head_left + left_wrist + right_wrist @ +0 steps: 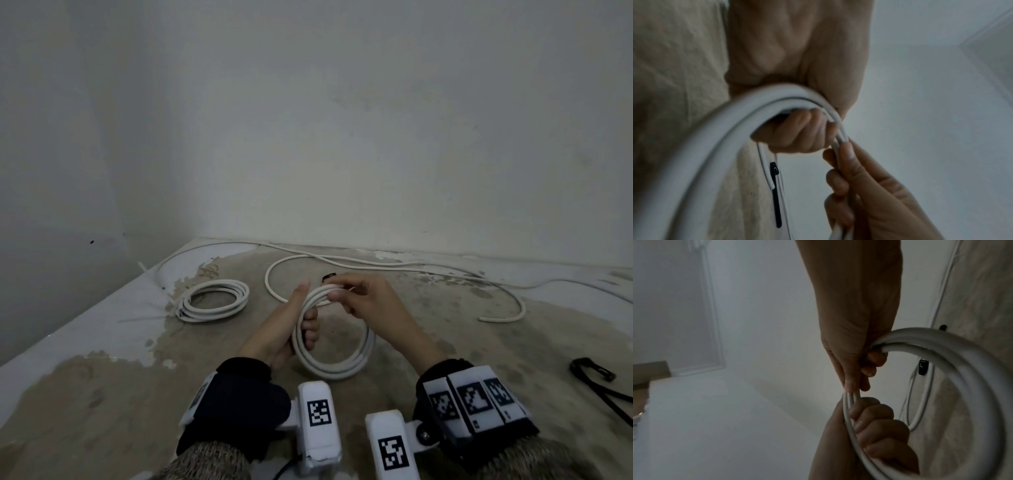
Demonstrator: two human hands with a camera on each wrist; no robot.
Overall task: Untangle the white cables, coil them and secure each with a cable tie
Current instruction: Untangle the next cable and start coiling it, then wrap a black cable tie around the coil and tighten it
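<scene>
The coil (334, 346) is being gripped above the counter (102, 394) by the left hand (291, 329); its top is being pinched by the right hand (363, 301). Loops should be kept even and stacked while trailing cable (445, 270) is drawn in.

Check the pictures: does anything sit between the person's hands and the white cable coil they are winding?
Nothing visible does. The left hand grips the white cable coil directly, its fingers curled through the loops, and the right hand pinches the coil's top.
</scene>
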